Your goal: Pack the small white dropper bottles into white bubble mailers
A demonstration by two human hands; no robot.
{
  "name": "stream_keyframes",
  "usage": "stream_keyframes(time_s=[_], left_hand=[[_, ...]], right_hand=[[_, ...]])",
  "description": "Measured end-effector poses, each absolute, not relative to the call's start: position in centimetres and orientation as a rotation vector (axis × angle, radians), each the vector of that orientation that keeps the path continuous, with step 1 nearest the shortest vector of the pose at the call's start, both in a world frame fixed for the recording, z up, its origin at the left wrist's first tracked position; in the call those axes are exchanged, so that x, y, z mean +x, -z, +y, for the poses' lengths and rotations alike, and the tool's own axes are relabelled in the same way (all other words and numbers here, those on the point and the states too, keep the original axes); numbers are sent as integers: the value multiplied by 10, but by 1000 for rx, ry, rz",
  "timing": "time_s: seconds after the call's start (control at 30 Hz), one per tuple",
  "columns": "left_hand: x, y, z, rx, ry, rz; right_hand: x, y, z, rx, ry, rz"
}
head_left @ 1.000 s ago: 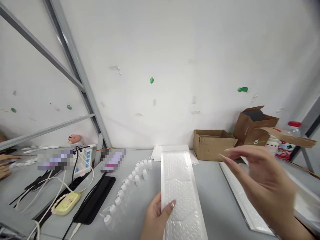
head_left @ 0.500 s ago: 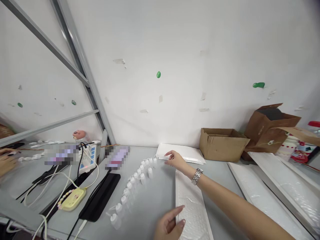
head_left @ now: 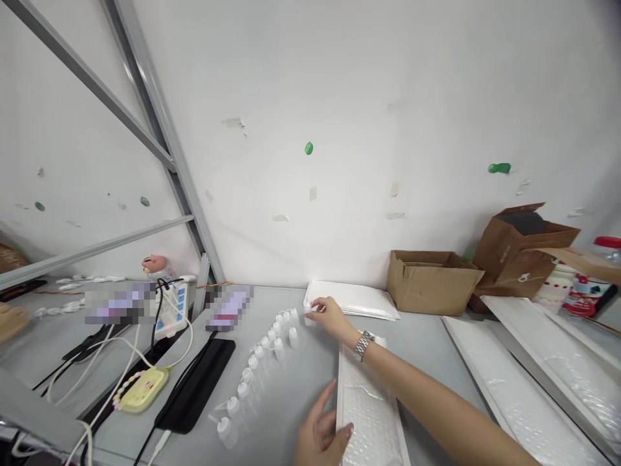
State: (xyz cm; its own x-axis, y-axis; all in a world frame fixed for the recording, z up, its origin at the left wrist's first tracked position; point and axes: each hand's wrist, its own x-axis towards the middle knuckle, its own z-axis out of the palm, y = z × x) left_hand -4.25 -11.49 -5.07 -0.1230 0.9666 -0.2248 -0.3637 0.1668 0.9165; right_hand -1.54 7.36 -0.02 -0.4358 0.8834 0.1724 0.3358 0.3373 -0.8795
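Note:
A curved row of small clear plastic bottles with white caps stands on the grey table, with a few more set just beside it. At the row's far end, my right hand, with a metal watch on its wrist, pinches one small bottle between thumb and fingertips. A white bubble mailer lies flat under my right forearm. By its left edge is my left hand, thumb and fingers spread, the thumb over the mailer's edge; nothing shows in its grasp.
Flat white mailers are stacked by the wall, beside a cardboard box and a brown paper bag. More bubble mailers lie right. Leftward are a black power bank, phones, cables, a power strip and another person's hand.
My right hand has moved left and closed on the bottle at the row's far end, which now sits slightly right of the row. My left hand has turned, its fingers pointing further up.

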Motion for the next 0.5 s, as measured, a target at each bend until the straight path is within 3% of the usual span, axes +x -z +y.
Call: stream_keyframes(time_s=[0.17,0.37,0.5], left_hand=[[-48,57,-114,662,-1419,1113],[-50,68,-98,611,-1386,993],[-40,46,-92,697,-1231,894]], right_hand=[[48,-28,56,-907,-1046,-1707],[116,-13,18,-859,-1515,-1530],[125,6,-4,-775,-1837,-1355]])
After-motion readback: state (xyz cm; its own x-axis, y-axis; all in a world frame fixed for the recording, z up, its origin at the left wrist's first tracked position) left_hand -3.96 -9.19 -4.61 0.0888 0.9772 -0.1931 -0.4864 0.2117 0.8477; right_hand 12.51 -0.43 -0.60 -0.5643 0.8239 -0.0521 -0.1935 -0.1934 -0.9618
